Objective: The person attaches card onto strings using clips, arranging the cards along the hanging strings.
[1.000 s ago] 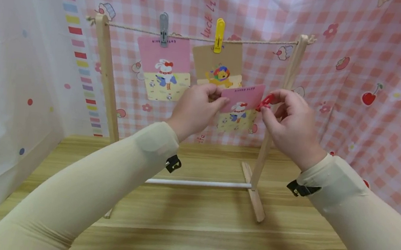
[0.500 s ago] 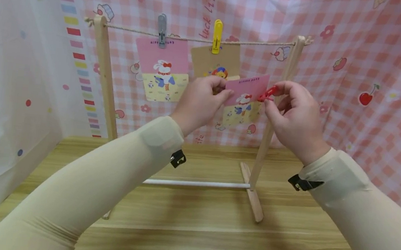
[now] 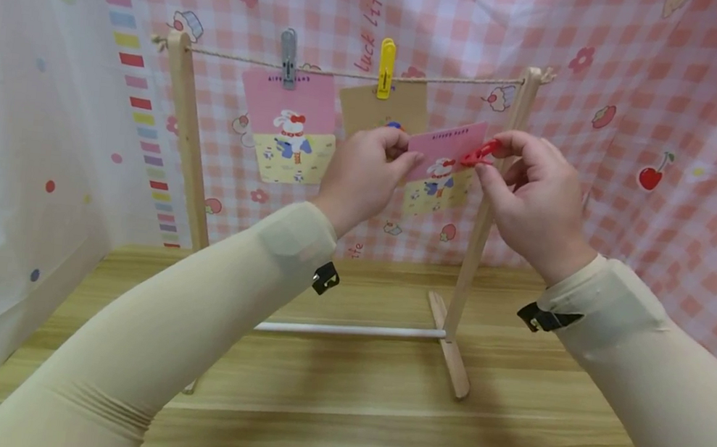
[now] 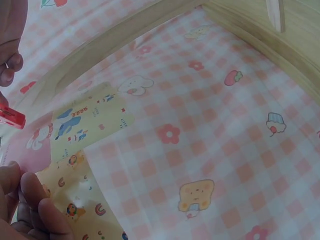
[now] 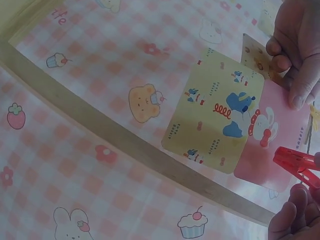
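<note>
My left hand (image 3: pixel 367 173) pinches the left edge of a pink-and-yellow picture card (image 3: pixel 429 143) printed with a white rabbit. A red clothespin (image 3: pixel 483 151) is between the thumb and fingers of my right hand (image 3: pixel 534 198). In the right wrist view the tip of the clothespin overlaps the card's pink part. The held card tilts a little, below the rope (image 3: pixel 472 82) and in front of the right post. Behind my left hand, a yellow clothespin (image 3: pixel 385 70) fixes a brown card (image 3: pixel 384 106) to the rope. A grey clothespin (image 3: pixel 288 59) fixes another pink-and-yellow card (image 3: pixel 289 103) farther left.
Wooden posts stand at both ends of the rope, the left post (image 3: pixel 186 140) and the right post (image 3: pixel 475 250). Low between them runs a white rod (image 3: pixel 354 331). The rack stands on a wood-grain table (image 3: pixel 285 420), with a pink checked cloth (image 3: pixel 459 15) behind.
Both hands have risen slightly toward the rope, carrying the card and the red clothespin up and a little right. The hanging cards stay clipped, and the brown one is more covered.
</note>
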